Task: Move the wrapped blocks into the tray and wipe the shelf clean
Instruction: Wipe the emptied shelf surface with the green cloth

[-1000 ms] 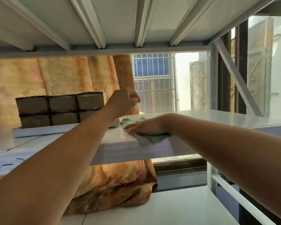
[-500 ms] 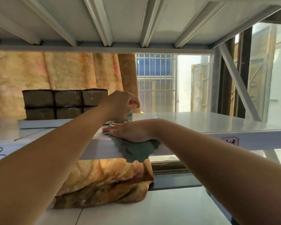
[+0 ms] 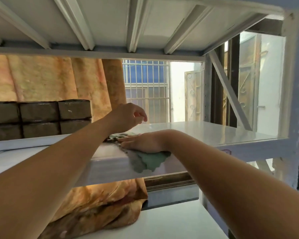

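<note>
Rightward slides the flat right hand, pressing the scalloped green cloth over the glossy shelf; left hand (loosely curled, empty) hovers; wrapped blocks stacked at nine o'clock.

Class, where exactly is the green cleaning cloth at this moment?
In the head view, the green cloth lies at the front edge of the white shelf, pinned under the flat right hand, with one corner hanging over the edge, right of the stacked wrapped blocks.
</note>
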